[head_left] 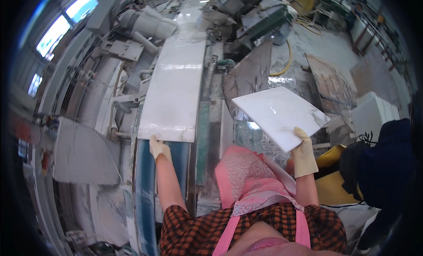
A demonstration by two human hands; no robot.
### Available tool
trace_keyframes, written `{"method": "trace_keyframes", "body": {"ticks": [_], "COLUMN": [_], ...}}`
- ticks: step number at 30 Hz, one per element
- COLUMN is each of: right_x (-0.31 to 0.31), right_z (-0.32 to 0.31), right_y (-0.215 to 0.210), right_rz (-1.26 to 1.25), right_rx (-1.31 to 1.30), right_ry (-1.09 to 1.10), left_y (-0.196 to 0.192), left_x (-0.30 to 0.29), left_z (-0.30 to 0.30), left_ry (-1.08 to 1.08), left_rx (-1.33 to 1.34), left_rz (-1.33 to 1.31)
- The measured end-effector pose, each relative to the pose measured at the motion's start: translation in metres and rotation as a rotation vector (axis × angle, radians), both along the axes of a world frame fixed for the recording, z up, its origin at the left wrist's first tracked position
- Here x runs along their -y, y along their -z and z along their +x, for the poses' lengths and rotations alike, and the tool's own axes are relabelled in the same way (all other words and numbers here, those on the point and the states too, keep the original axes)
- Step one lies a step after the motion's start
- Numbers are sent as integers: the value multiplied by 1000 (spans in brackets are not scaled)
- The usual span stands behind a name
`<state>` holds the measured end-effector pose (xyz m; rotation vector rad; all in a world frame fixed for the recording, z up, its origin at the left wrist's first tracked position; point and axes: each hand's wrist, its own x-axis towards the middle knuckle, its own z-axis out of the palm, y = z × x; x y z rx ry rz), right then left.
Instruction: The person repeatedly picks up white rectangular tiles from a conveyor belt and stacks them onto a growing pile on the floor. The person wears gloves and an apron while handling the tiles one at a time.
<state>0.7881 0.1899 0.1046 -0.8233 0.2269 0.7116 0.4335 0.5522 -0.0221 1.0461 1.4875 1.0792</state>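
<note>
On a blue conveyor belt (167, 185) to my left lies a row of wet white marble tiles (174, 88), running away from me. My left hand (159, 149), in a cream rubber glove, grips the near edge of the closest tile; part of its fingers is hidden there. Off to the right, a separate square white marble tile (280, 112) with faint grey veins is held up, tilted. My right hand (304, 154), gloved the same way, is closed on its near right corner, with the thumb on the upper face.
Grey machine parts (152, 24) flank the belt's far left. A leaning dark slab (251, 71) stands right of the belt. Further right are a brownish slab (330, 82), a white block stack (374, 112), a yellow hose (288, 59) and a person in dark clothing (385, 163).
</note>
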Motion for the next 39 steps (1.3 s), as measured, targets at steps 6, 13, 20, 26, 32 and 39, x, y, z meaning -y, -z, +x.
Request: {"method": "trace_keyframes", "body": {"ticks": [6, 13, 20, 26, 32, 39], "right_x": [40, 64, 88, 110, 142, 204], "right_z": [17, 34, 68, 168, 285, 429], "right_y": [17, 48, 83, 163, 153, 124], "right_rz": [47, 3, -59, 3, 5, -210], "right_rx": [34, -10, 0, 21, -136, 15], "right_ry": [198, 413, 303, 196, 37, -41], "left_y": [-47, -81, -135, -234, -293, -196], "left_x": [-29, -85, -112, 37, 170, 188], "left_z": [2, 10, 16, 88, 214, 425], "left_ry": [-209, 90, 341, 2, 616, 441], "left_rx": [880, 590, 599, 360, 804, 63], "left_rz": [-224, -427, -255, 69, -387, -263]}}
